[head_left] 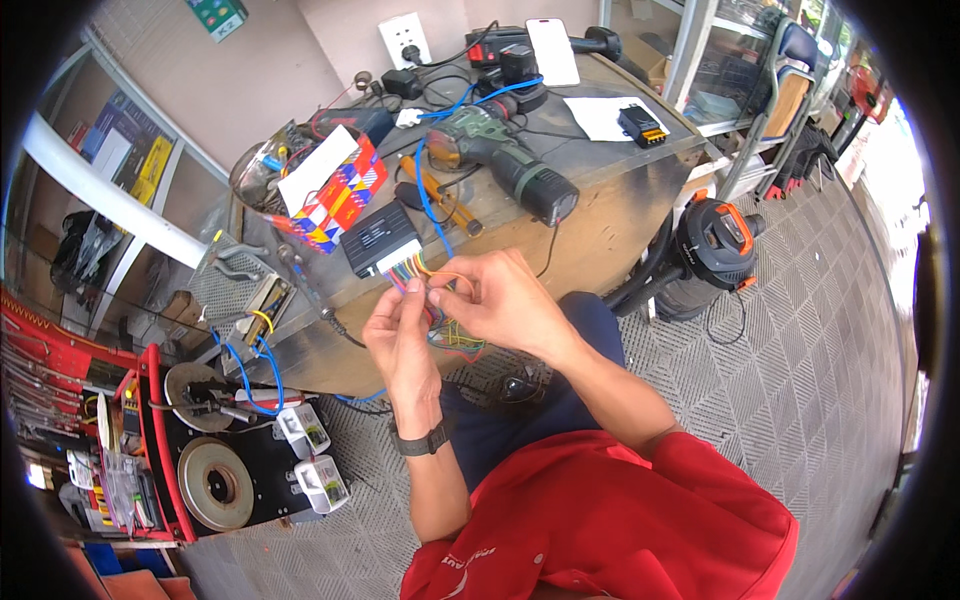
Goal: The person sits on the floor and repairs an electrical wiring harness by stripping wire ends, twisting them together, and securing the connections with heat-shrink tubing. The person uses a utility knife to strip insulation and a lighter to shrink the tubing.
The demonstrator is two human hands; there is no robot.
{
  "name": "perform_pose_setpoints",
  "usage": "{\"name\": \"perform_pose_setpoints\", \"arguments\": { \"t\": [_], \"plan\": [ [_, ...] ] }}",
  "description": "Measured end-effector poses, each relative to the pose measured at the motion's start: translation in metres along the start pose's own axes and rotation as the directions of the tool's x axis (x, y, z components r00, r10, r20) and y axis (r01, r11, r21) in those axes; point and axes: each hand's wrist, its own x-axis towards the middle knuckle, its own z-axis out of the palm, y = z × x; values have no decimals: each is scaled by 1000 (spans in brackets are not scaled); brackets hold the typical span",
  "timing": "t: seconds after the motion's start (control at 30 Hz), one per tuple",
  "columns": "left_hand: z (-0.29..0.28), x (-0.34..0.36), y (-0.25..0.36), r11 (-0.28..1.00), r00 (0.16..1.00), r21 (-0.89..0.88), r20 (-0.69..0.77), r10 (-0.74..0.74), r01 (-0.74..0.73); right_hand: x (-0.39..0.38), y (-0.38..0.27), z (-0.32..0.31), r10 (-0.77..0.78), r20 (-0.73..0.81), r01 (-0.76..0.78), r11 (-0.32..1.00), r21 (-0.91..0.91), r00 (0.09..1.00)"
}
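Observation:
A black control box (378, 238) with a white connector lies near the front edge of the workbench. From it a bundle of multicoloured wires (408, 268) runs toward me and hangs loosely below my hands. My left hand (398, 328) pinches some of these wires between thumb and fingers. Close beside it, my right hand (490, 295) is closed on an orange wire (442, 274) that curves out from the connector. The fingertips nearly meet, and they hide the exact spot where the wires are gripped.
On the bench (620, 185) lie a green cordless drill (500, 160), a colourful carton (340, 190), a white phone (553, 55) and a small black module (642, 126). A soldering iron (318, 290) rests left of the box. A vacuum cleaner (712, 250) stands right; a red tool rack (150, 440) stands left.

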Motion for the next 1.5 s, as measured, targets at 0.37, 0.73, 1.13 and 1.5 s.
{"name": "perform_pose_setpoints", "arguments": {
  "t": [0.37,0.73,1.13,1.5],
  "plan": [
    [1,-1,1,999,999,-46,31,13,-11,1,1,4,-76,-96,68,994,-84,992],
    [-3,0,5,990,994,-131,104,-40,53,2,3,-3,-21,14,20,998,55,1000],
    [-5,0,2,991,998,-126,60,-35,43,-5,-6,-2,-103,-40,87,952,-292,994],
    [11,-8,12,996,999,-91,25,-20,22,-7,18,-1,104,262,-164,962,217,959]
  ]
}}
